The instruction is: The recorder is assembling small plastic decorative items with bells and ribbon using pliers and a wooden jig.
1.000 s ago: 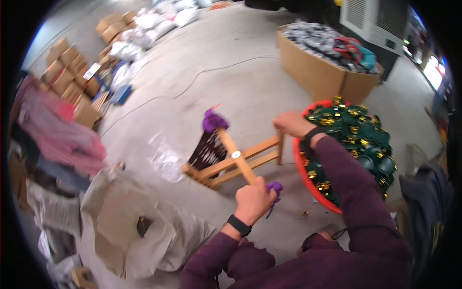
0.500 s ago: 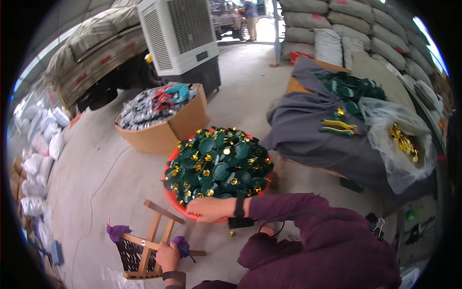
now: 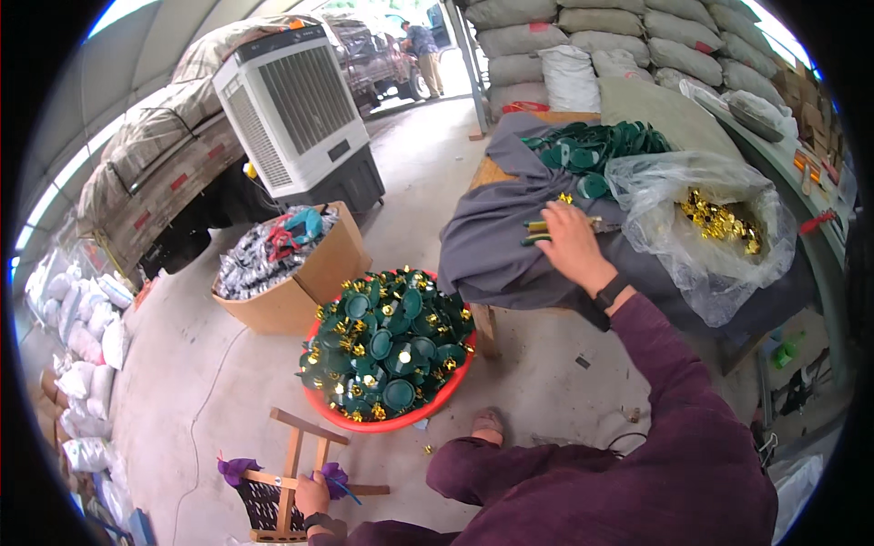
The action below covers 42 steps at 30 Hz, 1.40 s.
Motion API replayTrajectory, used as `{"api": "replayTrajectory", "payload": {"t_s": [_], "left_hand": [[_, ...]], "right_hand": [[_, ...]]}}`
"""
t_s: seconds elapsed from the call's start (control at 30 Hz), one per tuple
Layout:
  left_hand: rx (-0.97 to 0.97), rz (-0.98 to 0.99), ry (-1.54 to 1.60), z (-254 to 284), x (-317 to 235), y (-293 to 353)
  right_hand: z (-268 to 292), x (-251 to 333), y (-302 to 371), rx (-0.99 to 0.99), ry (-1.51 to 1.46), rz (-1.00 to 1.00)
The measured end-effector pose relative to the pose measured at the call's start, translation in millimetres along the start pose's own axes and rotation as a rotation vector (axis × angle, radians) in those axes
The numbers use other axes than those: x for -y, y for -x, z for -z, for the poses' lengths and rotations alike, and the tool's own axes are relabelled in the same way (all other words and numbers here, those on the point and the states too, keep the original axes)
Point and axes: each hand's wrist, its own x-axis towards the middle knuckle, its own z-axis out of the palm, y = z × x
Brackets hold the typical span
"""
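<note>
My left hand (image 3: 312, 494) is closed on the wooden frame of a small folding stool (image 3: 289, 455) with a dark woven seat and purple cloth tied at its corners. My right hand (image 3: 575, 246) stretches over the pliers (image 3: 533, 240) with green and yellow handles, lying on a grey cloth (image 3: 482, 259). Its fingers look apart and partly cover the tool; any contact is unclear. A small gold piece (image 3: 565, 197) lies just beyond the fingertips. Left of that table, a red basin (image 3: 421, 421) is heaped with dark green round discs (image 3: 399, 394) bearing gold pieces.
A clear plastic bag (image 3: 655, 259) with gold pieces (image 3: 715, 223) and a green disc pile (image 3: 596, 146) rest on the table. A cardboard box (image 3: 314, 273) of silvery items stands beyond the basin, near an air cooler (image 3: 305, 109). Stacked sacks (image 3: 601, 18) and a distant person (image 3: 423, 55) are behind.
My right hand has moved from the basin's near rim up and right to the pliers on the table. My left hand stays on the stool. The view has shifted right.
</note>
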Motion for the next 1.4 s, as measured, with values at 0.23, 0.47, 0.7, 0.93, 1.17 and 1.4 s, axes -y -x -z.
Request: {"api": "replayTrajectory", "payload": {"t_s": [0.23,0.47,0.7,0.93,1.17,1.4], "left_hand": [[0.051,0.05,0.089,6.8,-3.9,7.9],[0.099,0.059,0.105,4.5,-5.4,0.4],[0.153,-0.028,0.127,18.0,17.1,4.0],[0.035,-0.201,0.197,19.3,30.0,12.6],[0.016,-0.16,0.277,84.5,-28.8,60.6],[0.022,-0.341,0.37,122.2,-56.8,126.9]], "right_hand": [[-14.3,-73.8,-23.2,0.644,-0.077,-0.101],[-4.1,-76.0,-55.2,0.739,-0.19,0.037],[-10.4,-51.7,-40.4,0.421,-0.113,0.199],[-10.8,-69.1,-47.7,0.607,-0.377,0.078],[-32.6,-109.3,-68.4,0.513,-0.007,-0.12],[-85.7,-141.9,-72.8,0.636,-0.14,-0.145]]}}
